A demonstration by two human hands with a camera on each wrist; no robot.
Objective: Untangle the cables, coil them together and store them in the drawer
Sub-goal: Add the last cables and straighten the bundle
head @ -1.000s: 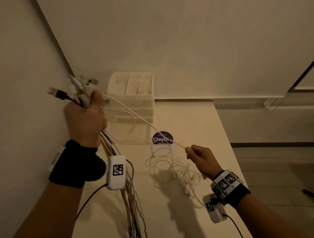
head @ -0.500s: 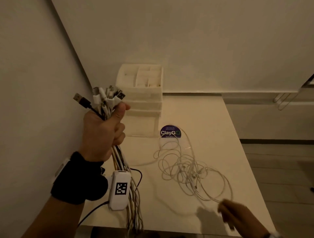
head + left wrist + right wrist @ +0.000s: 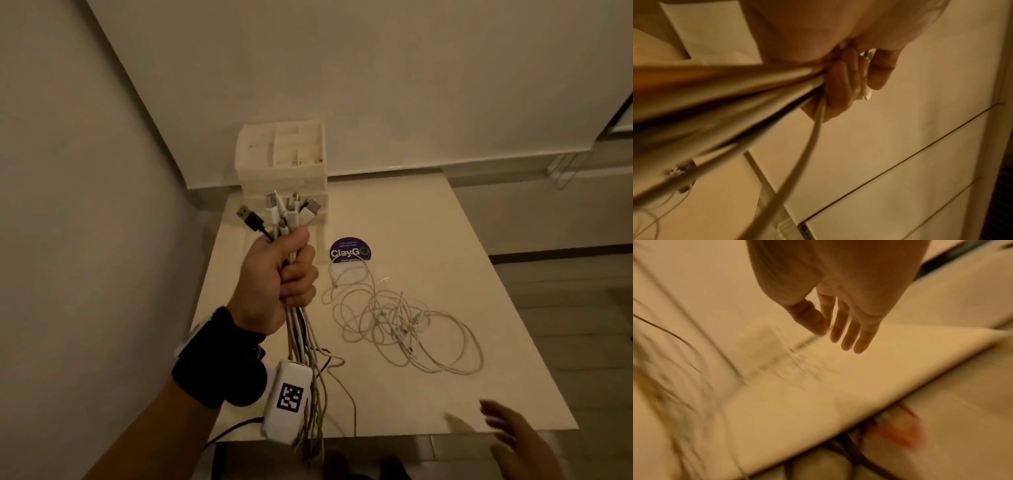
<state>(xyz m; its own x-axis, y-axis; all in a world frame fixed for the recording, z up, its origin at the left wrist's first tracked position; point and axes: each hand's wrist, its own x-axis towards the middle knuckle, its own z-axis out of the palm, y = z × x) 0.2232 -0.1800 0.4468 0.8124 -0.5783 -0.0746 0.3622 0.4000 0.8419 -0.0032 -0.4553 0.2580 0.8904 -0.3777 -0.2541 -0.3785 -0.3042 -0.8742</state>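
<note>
Table [image 3: 428, 212] taken as landmark. At its near right corner the right hand [image 3: 513, 435] is seen above the edge, fingers [image 3: 846, 331] straight and slightly spread, nothing held; motion blur in the right wrist view. Over the table's near left edge a bundle of cables [image 3: 305, 349] is clamped upright in the left hand [image 3: 274, 284], fist closed round it, thumb on top, forearm raised with a black wrist strap [image 3: 219, 359] and a white tagged module [image 3: 287, 401]. Cables are mostly white or cream, one black; plug ends [image 3: 287, 212] fan out above the fist, a black USB plug [image 3: 248, 217] sticking out to the left. Tails hang down past the table's near edge. In the left wrist view the fingers [image 3: 840, 84] are curled tight on the strands. On the table's middle a loose tangle of thin white cable [image 3: 400, 318] lies flat, loops overlapping, apart from both hands. Just beyond it a round purple sticker [image 3: 349, 251] is stuck on the tabletop. At the table's far left corner a white drawer unit [image 3: 282, 161] stands against the wall, open compartments on top.
</note>
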